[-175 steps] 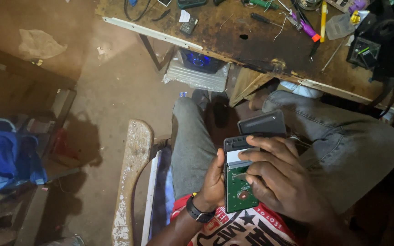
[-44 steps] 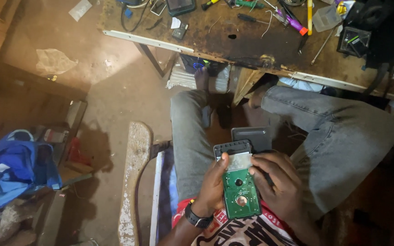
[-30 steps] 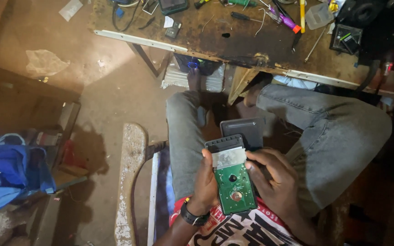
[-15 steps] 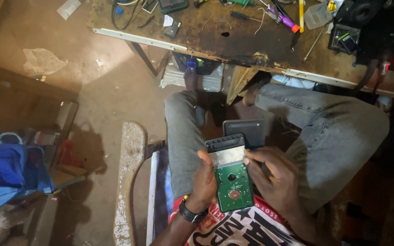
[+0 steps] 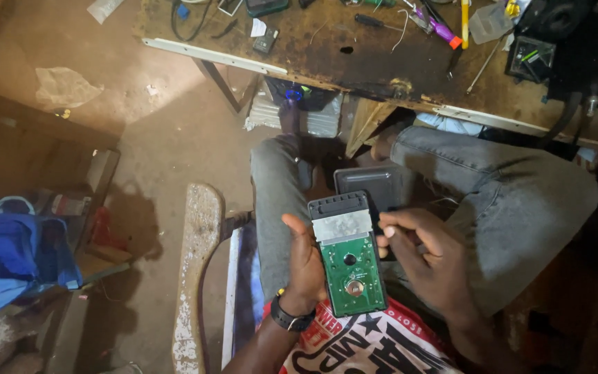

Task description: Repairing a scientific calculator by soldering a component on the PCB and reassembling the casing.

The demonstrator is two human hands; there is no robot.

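Below the cluttered worktop (image 5: 382,62), our left hand (image 5: 306,260) gripped the green circuit board (image 5: 349,266) lengthwise, pointing away from us, our right hand (image 5: 427,253) loosely curled, empty, beside its right edge.

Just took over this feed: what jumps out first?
The green circuit board at centre, held over the lap: the left hand grips its edge, the right hand sits at its other side. A dark flat cover lies on the knees beyond, under the cluttered workbench at top.
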